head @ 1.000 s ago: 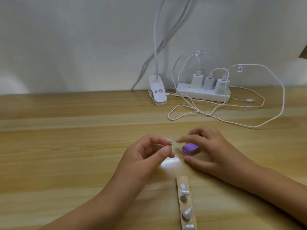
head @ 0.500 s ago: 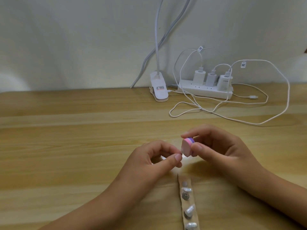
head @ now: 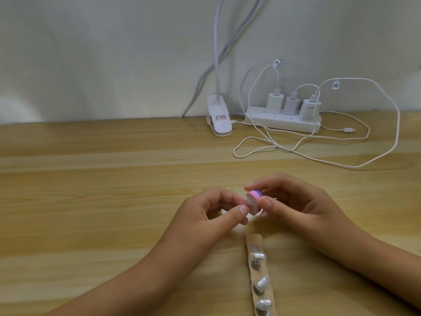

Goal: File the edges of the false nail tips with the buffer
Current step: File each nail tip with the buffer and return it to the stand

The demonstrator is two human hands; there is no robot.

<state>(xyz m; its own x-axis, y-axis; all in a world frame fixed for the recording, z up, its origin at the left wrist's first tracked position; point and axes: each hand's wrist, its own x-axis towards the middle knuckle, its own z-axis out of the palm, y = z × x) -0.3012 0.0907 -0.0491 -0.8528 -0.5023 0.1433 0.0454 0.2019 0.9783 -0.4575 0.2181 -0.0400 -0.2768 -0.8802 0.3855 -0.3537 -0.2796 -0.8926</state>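
**Item:** buffer (head: 254, 200). A small round pad with pink and purple layers and a white face.
**Position:** above the table (head: 91, 201), near centre, pinched by its rim between thumb and forefinger of the right hand (head: 296, 202).
**Handling:** likely light and spongy, so hold it by the rim.

**Item:** false nail tip (head: 248, 201). Clear and mostly hidden, pinched at the fingertips of the left hand (head: 205, 215), against the white face.
**Handling:** probably thin and slippery, so grip it near the base.

**Spares:** mounted tips on a strip (head: 262, 279), near right.

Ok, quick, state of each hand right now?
Left hand: pinching a false nail tip.
Right hand: gripping the buffer.
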